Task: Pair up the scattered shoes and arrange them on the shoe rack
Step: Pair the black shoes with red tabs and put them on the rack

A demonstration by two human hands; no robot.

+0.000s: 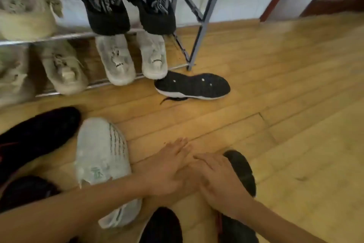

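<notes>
With both hands' fingers point(178, 145) spread flat and empty, the overturned black knit sneaker point(192, 86) at one o'clock risks being mispaired among other dark shoes.

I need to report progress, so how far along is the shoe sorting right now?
Done: a black pair sits on the upper rack bar, a white pair below it, with beige shoes further left. In hand: nothing; the left hand and right hand rest empty together. Left: the overturned black shoe, the white sneaker and other dark shoes on the floor.
</notes>
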